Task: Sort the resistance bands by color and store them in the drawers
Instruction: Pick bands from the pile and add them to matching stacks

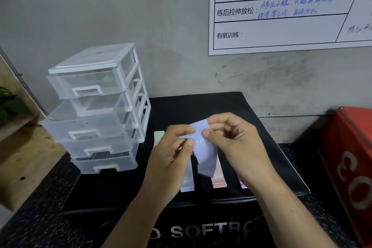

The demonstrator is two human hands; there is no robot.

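Both hands hold a pale blue resistance band (205, 153) up over the black soft box (271, 167). My left hand (171, 157) pinches its left edge and my right hand (233, 139) pinches its top. On the box beneath lie a light blue band (187, 183), a pink band (218, 179), a purple band (243, 185) mostly hidden by my right wrist, and a green band (158, 137) beside the drawers. The clear plastic drawer unit (98, 106) stands at the left. Its second drawer (84, 125) is pulled well out, and the top drawer (86, 84) sticks out a little.
A red box (350, 159) stands at the right edge. A wooden shelf (22, 147) with a green plant (10, 104) is at the left. A white training chart (281, 10) hangs on the grey wall behind.
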